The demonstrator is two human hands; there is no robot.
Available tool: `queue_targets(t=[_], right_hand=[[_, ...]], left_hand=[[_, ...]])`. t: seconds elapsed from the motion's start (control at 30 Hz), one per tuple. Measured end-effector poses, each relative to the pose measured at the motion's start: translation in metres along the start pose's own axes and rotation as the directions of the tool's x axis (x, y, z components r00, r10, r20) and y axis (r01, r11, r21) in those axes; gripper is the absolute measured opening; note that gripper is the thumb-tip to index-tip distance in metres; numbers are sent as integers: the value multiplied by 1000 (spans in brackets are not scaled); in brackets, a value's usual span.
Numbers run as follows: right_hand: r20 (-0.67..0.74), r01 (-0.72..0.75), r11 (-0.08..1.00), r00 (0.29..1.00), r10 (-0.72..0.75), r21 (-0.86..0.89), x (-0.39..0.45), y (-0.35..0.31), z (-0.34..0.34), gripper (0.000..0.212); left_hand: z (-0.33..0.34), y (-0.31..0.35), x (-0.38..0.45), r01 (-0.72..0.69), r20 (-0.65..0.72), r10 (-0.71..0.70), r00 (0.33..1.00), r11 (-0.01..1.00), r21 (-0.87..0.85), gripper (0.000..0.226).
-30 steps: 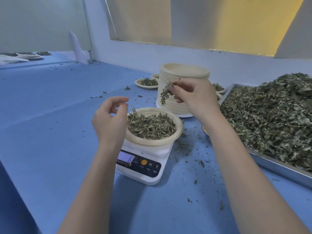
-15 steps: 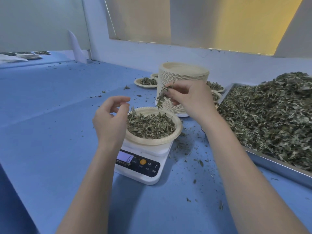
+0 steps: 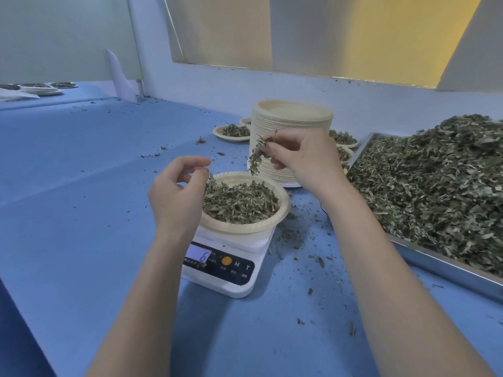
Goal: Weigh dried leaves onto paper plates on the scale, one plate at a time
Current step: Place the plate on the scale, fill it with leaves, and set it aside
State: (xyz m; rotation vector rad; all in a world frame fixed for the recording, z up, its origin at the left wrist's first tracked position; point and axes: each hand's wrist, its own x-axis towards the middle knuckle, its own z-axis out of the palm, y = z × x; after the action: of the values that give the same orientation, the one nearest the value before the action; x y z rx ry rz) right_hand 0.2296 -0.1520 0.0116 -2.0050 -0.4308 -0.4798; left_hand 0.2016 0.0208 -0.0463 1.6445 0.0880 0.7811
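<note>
Head-cam view down onto a blue bench (image 3: 81, 213). A white digital scale (image 3: 231, 257) sits centre, w/ 1 paper plate (image 3: 280, 210) on top, heaped w/ dried leaves (image 3: 239, 202). The display (image 3: 200, 253) shows what looks like a 6; other digits can't be read.

The right hand (image 3: 304, 156) hovers above the plate's far rim, thumb and fingers pinching a small sprig of leaves (image 3: 257, 156) that dangles just over the pile. The left hand (image 3: 177, 191) sits at the plate's left edge, fingers loosely curled; thumb and forefinger tips are close together, and whether they hold a leaf can't be told.

Progress, as a judgement: this plate looks nearly full, w/ the person trimming the weight by single pinches. Behind the tall stack of unused plates (image 3: 292, 142) sit approx. 4 filled plates (image 3: 231, 131), so several are done. Far left, more plates (image 3: 40, 88) rest on the bench. To the right, a metal tray (image 3: 449, 270) holds a big heap of loose leaves (image 3: 435, 186), so plenty is left to weigh. Leaf crumbs scatter around the scale.
</note>
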Motion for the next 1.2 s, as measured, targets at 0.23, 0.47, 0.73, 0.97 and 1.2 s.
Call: queue_targets(t=[0.23,0.47,0.73,0.97,1.2], right_hand=[[-9,2,1000,1000,-2,-3,-1,-3,-1,15],[-67,49,999,996,-51,-20,0,-5,1,20],[-43,36,999,998,-36,2,-1,-8,5,9],[232,-5,991,972,36,-132,-3,-7,1,42],[55,-29,1000,998,29,-2,-3,-10,2,24]], left_hand=[[0,0,0,2,1,-2,1000,1000,2,24],[0,0,-1,5,0,-5,1000,1000,-4,24],[0,0,0,0,3,0,1000,1000,-2,24],[-1,1,0,1,-2,-1,1000,1000,0,24],[0,1,0,4,-5,-4,1000,1000,4,24]])
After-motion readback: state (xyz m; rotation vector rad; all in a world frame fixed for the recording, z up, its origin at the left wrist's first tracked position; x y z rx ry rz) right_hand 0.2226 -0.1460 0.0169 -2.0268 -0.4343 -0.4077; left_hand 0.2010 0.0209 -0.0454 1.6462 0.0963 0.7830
